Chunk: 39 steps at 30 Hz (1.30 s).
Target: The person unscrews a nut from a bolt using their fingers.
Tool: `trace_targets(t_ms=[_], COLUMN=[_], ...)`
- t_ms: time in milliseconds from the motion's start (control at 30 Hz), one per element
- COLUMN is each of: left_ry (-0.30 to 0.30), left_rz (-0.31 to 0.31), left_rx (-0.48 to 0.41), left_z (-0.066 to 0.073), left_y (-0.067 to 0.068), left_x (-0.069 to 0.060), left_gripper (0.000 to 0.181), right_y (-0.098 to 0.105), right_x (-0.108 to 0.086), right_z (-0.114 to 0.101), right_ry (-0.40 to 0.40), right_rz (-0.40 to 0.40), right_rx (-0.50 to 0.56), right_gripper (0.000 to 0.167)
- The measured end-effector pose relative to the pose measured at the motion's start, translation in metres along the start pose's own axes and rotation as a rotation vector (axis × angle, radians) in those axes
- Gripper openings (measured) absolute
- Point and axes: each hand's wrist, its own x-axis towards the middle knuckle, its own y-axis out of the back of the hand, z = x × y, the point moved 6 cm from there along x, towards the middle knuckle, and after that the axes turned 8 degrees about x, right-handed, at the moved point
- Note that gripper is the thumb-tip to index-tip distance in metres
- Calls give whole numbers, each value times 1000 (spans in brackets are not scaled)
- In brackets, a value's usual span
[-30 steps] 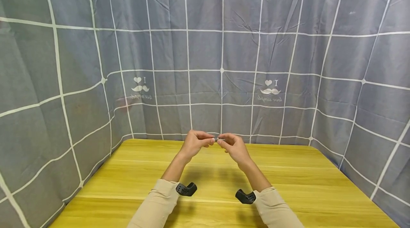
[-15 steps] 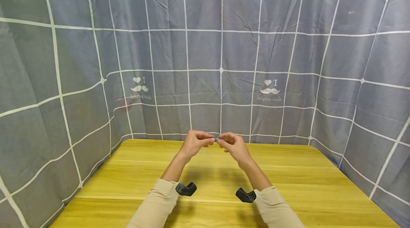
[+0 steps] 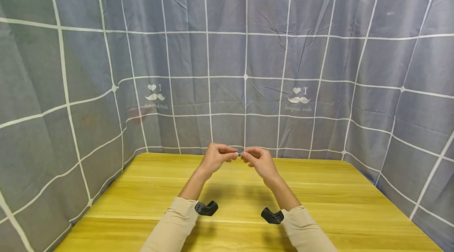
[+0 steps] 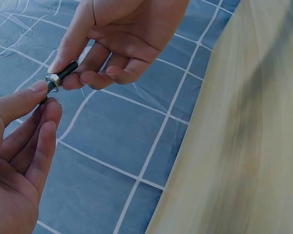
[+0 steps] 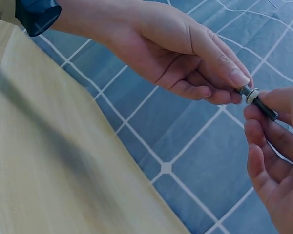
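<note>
The left hand [image 3: 214, 158] pinches one end of the bolt [image 5: 267, 109]; opposite, the right hand [image 3: 261, 163] pinches at the nut [image 4: 53, 82]. Either pinch slackening could drop it; a skewed twist could jam the nut.

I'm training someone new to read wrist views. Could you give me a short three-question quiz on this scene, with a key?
1. Multiple choice: where is the silver ring? (a) hung on the curtain; (b) around the dark rod; (c) on a sleeve.
2. True or false: the dark rod lies on the wooden tabletop.
3. Short answer: in the left wrist view, which grip appears higher in the picture?

Key:
1. b.
2. False; the left grip and the right grip hold it between them.
3. The right grip.
</note>
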Motion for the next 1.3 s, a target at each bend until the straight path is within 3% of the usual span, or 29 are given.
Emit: trace_targets(t_ms=[367,767,1000,1300], left_ry=[15,7,5,9], left_rz=[-8,-9,-11,-19], left_rx=[-9,-18,-15,-14], left_z=[-3,-2,-2,-3], left_y=[-1,-2,0,0], left_x=[0,1,0,1], left_gripper=[17,17,19,20], right_y=[-2,-1,-5,-4], right_x=[-3,-3,-5,-4], right_z=[0,-1,-5,-2], right_ry=[-8,11,-28,9], right_rz=[12,20,10,6], right_rx=[4,18,-1,-3], right_gripper=[25,18,26,17])
